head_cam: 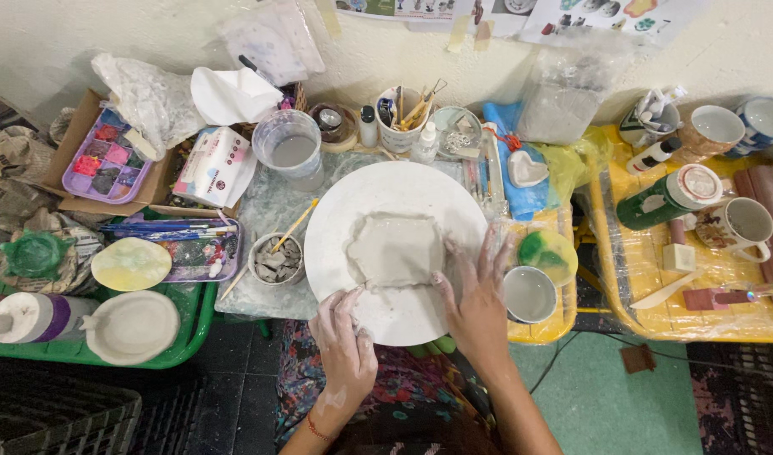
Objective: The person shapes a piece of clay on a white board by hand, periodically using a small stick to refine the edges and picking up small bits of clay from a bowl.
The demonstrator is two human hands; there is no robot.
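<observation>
Both hands pressing a soft clay slab on round white board: left hand fingers together, right hand splayed. Clay probably limp; lifting from underneath looks safest.

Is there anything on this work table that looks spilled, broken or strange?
Nothing looks spilled or broken. The table is crowded but orderly. The clay slab lies flat on the white round board, with both hands, left hand and right hand, at its near edge. Its rim is uneven. The hands are smeared with pale clay.
</observation>
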